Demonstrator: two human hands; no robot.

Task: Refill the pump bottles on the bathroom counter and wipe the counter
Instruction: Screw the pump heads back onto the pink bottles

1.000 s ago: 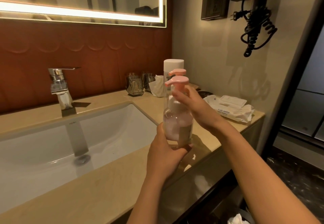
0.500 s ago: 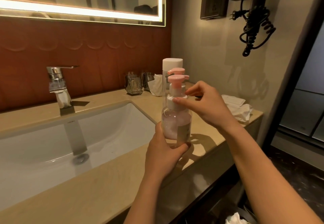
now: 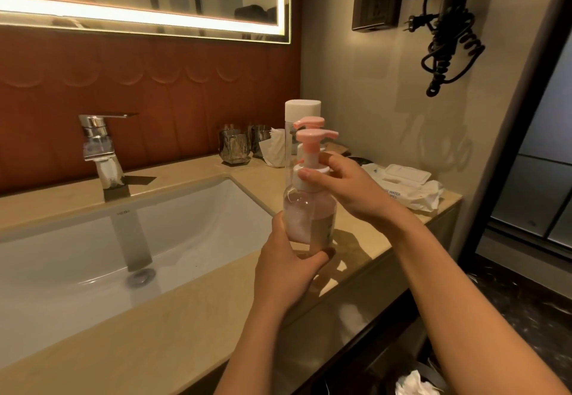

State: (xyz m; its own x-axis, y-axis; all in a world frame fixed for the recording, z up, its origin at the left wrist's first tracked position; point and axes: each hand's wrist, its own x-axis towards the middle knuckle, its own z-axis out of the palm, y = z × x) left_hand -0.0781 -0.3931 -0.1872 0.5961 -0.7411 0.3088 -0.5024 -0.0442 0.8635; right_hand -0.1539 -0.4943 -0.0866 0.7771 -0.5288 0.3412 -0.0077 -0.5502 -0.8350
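Observation:
A clear pump bottle (image 3: 309, 218) with pinkish foamy liquid and a pink pump head stands upright at the front of the beige counter (image 3: 173, 326). My left hand (image 3: 286, 266) grips the bottle's lower body. My right hand (image 3: 343, 187) pinches the white collar under the pump head, thumb in front and fingers behind. Directly behind it a second pink pump head (image 3: 309, 122) shows, its bottle hidden. A tall clear bottle with a white cap (image 3: 301, 108) stands behind both.
A white sink basin (image 3: 130, 249) with a chrome tap (image 3: 99, 147) lies to the left. Two faceted glass cups (image 3: 233, 147) and a tissue sit at the back wall. A pack of wet wipes (image 3: 405, 187) lies at the right end. A corded hair dryer (image 3: 448, 42) hangs above.
My right hand has come off the top of the pump head and moved down to the white collar. The left hand keeps its grip on the bottle.

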